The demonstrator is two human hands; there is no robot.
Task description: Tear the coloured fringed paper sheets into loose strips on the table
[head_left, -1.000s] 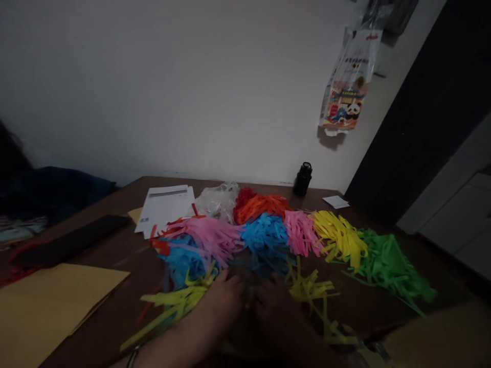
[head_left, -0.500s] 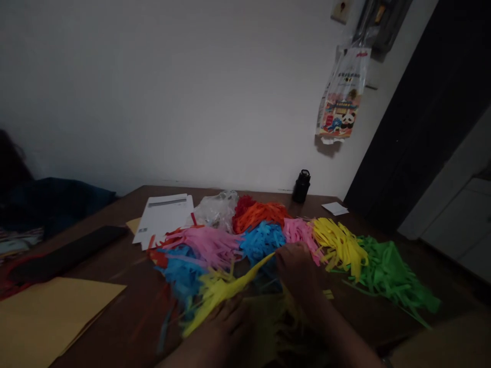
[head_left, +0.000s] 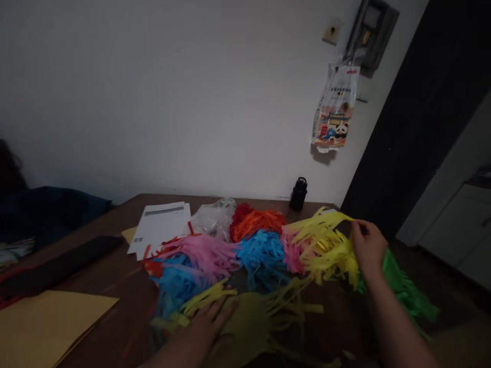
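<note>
Between the fingertips of my right hand (head_left: 369,248) is the corner of a yellow fringed tissue paper (head_left: 326,221), its strips hanging leftward over the yellow and pink piles. My left hand (head_left: 209,324) lies with fingers stretched out on another yellow fringed sheet (head_left: 249,319), whose cut strips spread to the right and left. Beyond the hands sit bunches of shredded paper: pink (head_left: 207,253), blue (head_left: 263,250), orange (head_left: 263,223) and green (head_left: 406,289). A second blue bunch (head_left: 178,278) is beside my left hand.
White printed sheets (head_left: 163,225) and a crumpled clear plastic bag (head_left: 215,217) lie at the back. A black bottle (head_left: 298,195) stands near the wall. Yellow-tan paper (head_left: 49,324) and a long dark object (head_left: 65,260) are on the left. A printed bag (head_left: 335,112) hangs on the wall.
My right hand has moved right and up, carrying the yellow fringed paper away from the front middle. My left hand has shifted slightly left and now rests flat on the sheet below.
</note>
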